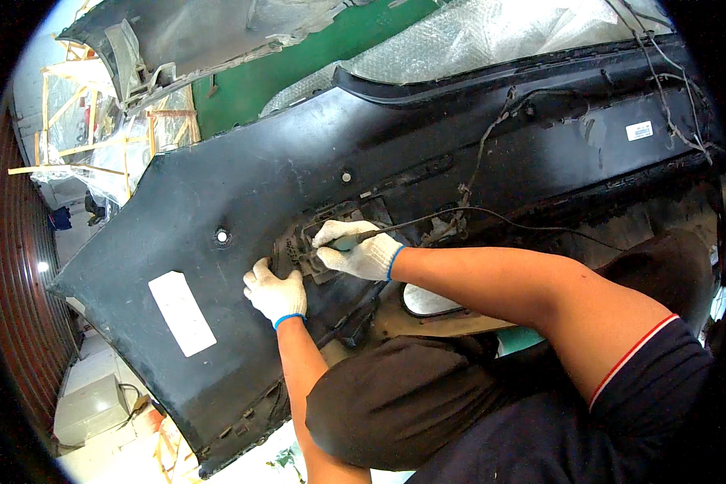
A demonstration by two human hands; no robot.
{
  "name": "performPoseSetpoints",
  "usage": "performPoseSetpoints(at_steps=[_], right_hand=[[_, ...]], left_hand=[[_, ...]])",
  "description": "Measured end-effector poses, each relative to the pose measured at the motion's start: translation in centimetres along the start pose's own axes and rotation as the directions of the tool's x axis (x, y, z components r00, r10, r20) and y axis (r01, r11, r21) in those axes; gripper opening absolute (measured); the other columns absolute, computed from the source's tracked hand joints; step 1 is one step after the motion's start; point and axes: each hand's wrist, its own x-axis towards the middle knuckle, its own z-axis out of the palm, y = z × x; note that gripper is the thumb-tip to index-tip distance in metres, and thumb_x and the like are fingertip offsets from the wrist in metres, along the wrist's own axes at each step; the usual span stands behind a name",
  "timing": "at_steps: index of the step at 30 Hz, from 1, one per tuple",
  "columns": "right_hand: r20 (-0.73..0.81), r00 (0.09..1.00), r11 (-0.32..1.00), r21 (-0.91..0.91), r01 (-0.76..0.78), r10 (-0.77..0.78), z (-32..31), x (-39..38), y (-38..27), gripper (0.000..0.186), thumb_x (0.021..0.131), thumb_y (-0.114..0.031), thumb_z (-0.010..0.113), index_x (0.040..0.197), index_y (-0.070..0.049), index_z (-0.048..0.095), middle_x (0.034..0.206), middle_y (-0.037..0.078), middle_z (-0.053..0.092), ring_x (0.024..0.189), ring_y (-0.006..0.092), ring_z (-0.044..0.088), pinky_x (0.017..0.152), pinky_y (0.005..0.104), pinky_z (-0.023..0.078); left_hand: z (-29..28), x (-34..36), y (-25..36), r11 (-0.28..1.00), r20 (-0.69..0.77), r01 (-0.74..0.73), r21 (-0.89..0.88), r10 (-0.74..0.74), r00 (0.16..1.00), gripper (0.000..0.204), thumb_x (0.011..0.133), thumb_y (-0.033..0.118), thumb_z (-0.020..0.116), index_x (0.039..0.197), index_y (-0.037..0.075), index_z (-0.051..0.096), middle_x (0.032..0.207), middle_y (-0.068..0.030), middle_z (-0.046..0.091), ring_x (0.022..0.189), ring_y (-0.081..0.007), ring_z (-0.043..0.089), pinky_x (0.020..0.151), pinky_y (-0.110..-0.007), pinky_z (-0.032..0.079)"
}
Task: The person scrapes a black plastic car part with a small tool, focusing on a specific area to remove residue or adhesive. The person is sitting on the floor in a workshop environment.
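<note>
A large black plastic bumper cover (278, 173) lies inner side up in front of me. My right hand (365, 250), in a white knit glove with a blue cuff, is closed around a pen-shaped corded tool (348, 241) with a green grip. Its dark cord (476, 209) runs off to the right; its tip is hard to make out. The tool is at a dirty, rough patch with a bracket-like piece (302, 260) on the panel. Just left of that patch, my gloved left hand (275, 295) rests on the bumper with its fingers apart, holding nothing.
A white paper label (182, 313) and a small sticker (640, 131) are on the bumper. Wiring (482, 149) trails over its right part. Beyond lie another dark panel (210, 36), bubble wrap (460, 44) and wooden-framed packages (97, 113). A shutter (28, 266) stands left.
</note>
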Motion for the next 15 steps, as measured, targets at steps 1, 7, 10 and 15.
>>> performPoseSetpoints(at_steps=[1,7,10,15], right_hand=[[0.004,1.000,1.000,0.021,-0.007,0.007,0.0,0.0,-0.1,0.011,0.093,-0.013,0.078,0.102,-0.010,0.072,0.101,0.009,0.074,0.094,0.0264,0.073,0.088,0.0358,0.058],[0.016,1.000,0.999,0.031,0.019,-0.019,-0.1,-0.1,-0.1,0.013,0.092,-0.009,0.078,0.103,-0.010,0.072,0.101,0.008,0.073,0.095,0.0266,0.073,0.089,0.0367,0.058],[0.019,1.000,0.999,0.037,0.017,-0.017,0.0,-0.1,-0.2,0.012,0.094,-0.012,0.077,0.104,-0.010,0.071,0.102,0.009,0.073,0.096,0.0265,0.073,0.088,0.0368,0.058],[0.017,0.991,0.991,-0.008,-0.133,0.133,-0.1,0.6,-0.3,0.015,0.101,-0.021,0.070,0.107,-0.008,0.071,0.100,0.010,0.074,0.094,0.0270,0.074,0.085,0.0369,0.059]], left_hand=[[0.0,0.0,0.0,1.000,-0.004,-0.003,0.000,0.003,1.000,0.068,0.072,0.030,0.087,0.134,0.010,0.068,0.135,-0.0216,0.061,0.124,-0.0457,0.058,0.108,-0.054,0.051],[-0.1,-0.1,0.2,1.000,-0.006,-0.003,-0.012,0.003,1.000,0.066,0.072,0.024,0.087,0.134,0.009,0.069,0.135,-0.0210,0.060,0.124,-0.0455,0.057,0.106,-0.055,0.052],[-0.1,0.0,-0.1,1.000,0.008,-0.003,-0.009,0.003,1.000,0.069,0.072,0.028,0.087,0.136,0.010,0.068,0.135,-0.0217,0.061,0.124,-0.0460,0.057,0.108,-0.055,0.051],[0.1,-0.1,-0.5,0.999,-0.003,-0.032,-0.038,0.032,0.999,0.070,0.072,0.027,0.088,0.137,0.009,0.067,0.135,-0.0224,0.060,0.125,-0.0463,0.056,0.108,-0.055,0.050]])
